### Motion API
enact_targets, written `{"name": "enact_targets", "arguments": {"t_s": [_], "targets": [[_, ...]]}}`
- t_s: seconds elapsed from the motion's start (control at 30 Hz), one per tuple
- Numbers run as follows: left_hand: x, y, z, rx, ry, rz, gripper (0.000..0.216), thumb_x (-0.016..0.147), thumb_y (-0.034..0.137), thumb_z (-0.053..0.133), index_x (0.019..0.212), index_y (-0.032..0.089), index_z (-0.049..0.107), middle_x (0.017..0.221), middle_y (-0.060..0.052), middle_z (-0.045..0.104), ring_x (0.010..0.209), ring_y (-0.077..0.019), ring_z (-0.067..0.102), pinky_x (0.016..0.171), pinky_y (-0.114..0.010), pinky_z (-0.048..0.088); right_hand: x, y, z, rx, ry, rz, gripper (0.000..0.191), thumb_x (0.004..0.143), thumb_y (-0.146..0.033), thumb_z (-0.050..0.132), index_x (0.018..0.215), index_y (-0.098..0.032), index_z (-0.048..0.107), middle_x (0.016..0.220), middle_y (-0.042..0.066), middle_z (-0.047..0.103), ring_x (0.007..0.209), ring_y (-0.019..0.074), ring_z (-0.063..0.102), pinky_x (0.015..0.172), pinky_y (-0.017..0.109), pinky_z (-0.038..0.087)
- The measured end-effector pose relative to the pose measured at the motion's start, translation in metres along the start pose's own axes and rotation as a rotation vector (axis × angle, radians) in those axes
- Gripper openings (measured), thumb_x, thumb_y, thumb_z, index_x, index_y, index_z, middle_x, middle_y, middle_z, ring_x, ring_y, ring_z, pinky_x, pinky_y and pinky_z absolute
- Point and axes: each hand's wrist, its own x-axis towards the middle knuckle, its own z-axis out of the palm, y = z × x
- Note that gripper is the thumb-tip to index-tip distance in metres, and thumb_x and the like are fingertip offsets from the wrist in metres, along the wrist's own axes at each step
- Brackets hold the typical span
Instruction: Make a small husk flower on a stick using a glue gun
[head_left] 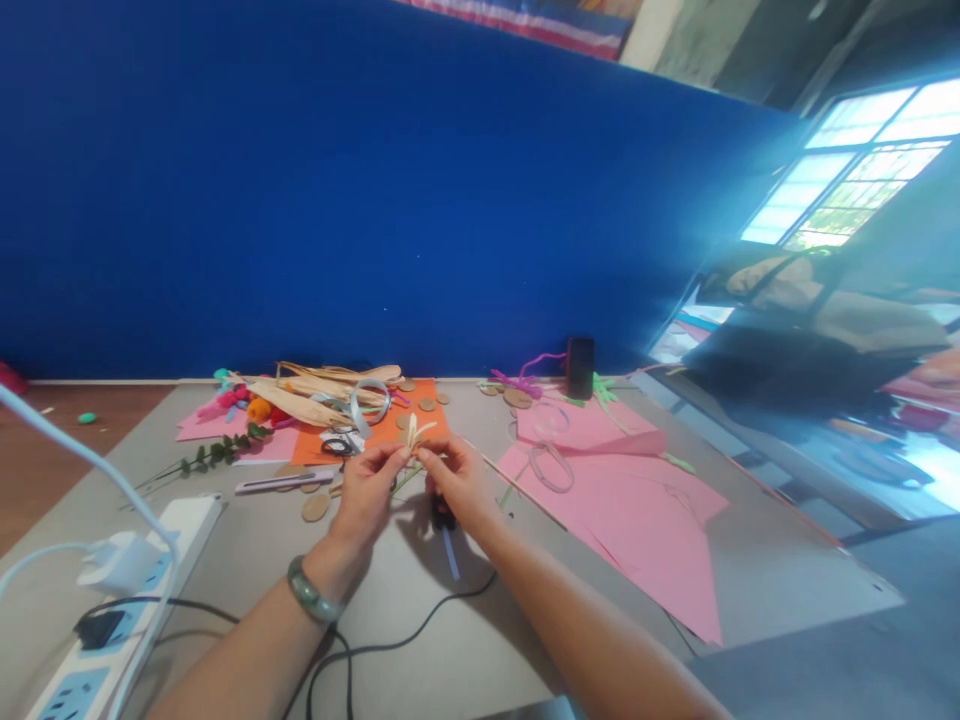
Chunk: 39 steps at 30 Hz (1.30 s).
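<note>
In the middle of the head view, my left hand and my right hand meet over the table. Both are closed, thumbs and fingertips pinching the base of a small pale flower of narrow, dry-looking strips fanning upward. A thin green stem shows just below the fingers; whether it joins the flower I cannot tell. Beneath my right hand lies a small black device, partly hidden, with a pale strip in front of it. A bundle of dried husks lies behind my left hand.
To the left are a power strip with plugs, a purple-handled cutter and a leafy sprig. Pink paper sheets cover the right side. A black phone stands by the blue partition. A black cable crosses the front.
</note>
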Motion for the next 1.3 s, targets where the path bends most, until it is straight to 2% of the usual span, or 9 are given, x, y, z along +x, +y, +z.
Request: {"name": "enact_targets", "arguments": {"t_s": [0.07, 0.33, 0.47, 0.6, 0.93, 1.13, 1.3], "targets": [[-0.001, 0.001, 0.001, 0.025, -0.023, -0.012, 0.016, 0.064, 0.031, 0.079, 0.07, 0.016, 0.076, 0.067, -0.003, 0.069, 0.063, -0.0138, 0.058, 0.065, -0.025, 0.046, 0.002, 0.0, -0.002, 0.044, -0.001, 0.011, 0.024, 0.076, -0.041, 0.069, 0.086, -0.019, 0.065, 0.053, -0.005, 0.054, 0.042, 0.0081, 0.047, 0.04, 0.02, 0.035], [-0.003, -0.004, -0.001, 0.041, -0.143, -0.063, 0.018, 0.069, 0.033, 0.077, 0.072, 0.016, 0.076, 0.065, -0.002, 0.067, 0.062, -0.0123, 0.054, 0.064, -0.024, 0.043, 0.012, 0.006, -0.012, 0.227, -0.094, 0.059, 0.024, 0.068, -0.038, 0.076, 0.076, -0.019, 0.065, 0.051, -0.007, 0.052, 0.039, 0.0063, 0.041, 0.038, 0.02, 0.029], [-0.001, -0.008, -0.004, 0.059, -0.169, -0.082, 0.02, 0.07, 0.035, 0.077, 0.07, 0.015, 0.075, 0.061, 0.0, 0.063, 0.06, -0.0111, 0.051, 0.061, -0.023, 0.04, 0.016, 0.008, -0.019, 0.229, -0.187, 0.064, 0.025, 0.068, -0.038, 0.077, 0.074, -0.017, 0.065, 0.053, -0.005, 0.055, 0.04, 0.0058, 0.042, 0.038, 0.02, 0.028], [0.0, -0.009, -0.006, 0.064, -0.195, -0.091, 0.02, 0.07, 0.035, 0.076, 0.071, 0.015, 0.075, 0.061, 0.0, 0.063, 0.06, -0.0108, 0.05, 0.06, -0.023, 0.039, 0.017, 0.008, -0.02, 0.23, -0.183, 0.033, 0.025, 0.067, -0.037, 0.079, 0.071, -0.017, 0.065, 0.054, -0.005, 0.058, 0.039, 0.005, 0.042, 0.039, 0.02, 0.028], [-0.005, 0.0, 0.001, 0.099, -0.188, -0.056, 0.019, 0.069, 0.035, 0.077, 0.067, 0.016, 0.073, 0.065, -0.002, 0.069, 0.063, -0.0142, 0.058, 0.067, -0.026, 0.046, 0.013, 0.009, -0.015, 0.187, -0.126, -0.022, 0.026, 0.07, -0.04, 0.076, 0.07, -0.018, 0.062, 0.044, -0.007, 0.05, 0.038, 0.0061, 0.041, 0.04, 0.019, 0.029], [-0.006, -0.002, 0.0, 0.115, -0.15, -0.02, 0.017, 0.07, 0.033, 0.076, 0.068, 0.016, 0.074, 0.064, -0.001, 0.068, 0.064, -0.0134, 0.058, 0.068, -0.026, 0.046, 0.009, 0.01, -0.013, 0.168, -0.118, -0.059, 0.026, 0.074, -0.041, 0.073, 0.077, -0.017, 0.063, 0.047, -0.007, 0.051, 0.04, 0.0066, 0.042, 0.041, 0.019, 0.03], [-0.005, 0.0, 0.0, 0.09, -0.141, -0.031, 0.017, 0.067, 0.032, 0.079, 0.069, 0.016, 0.074, 0.066, -0.002, 0.069, 0.063, -0.0139, 0.058, 0.067, -0.026, 0.046, 0.009, 0.009, -0.014, 0.181, -0.148, -0.06, 0.024, 0.075, -0.04, 0.073, 0.075, -0.018, 0.062, 0.048, -0.007, 0.05, 0.04, 0.0061, 0.042, 0.04, 0.019, 0.029]]}}
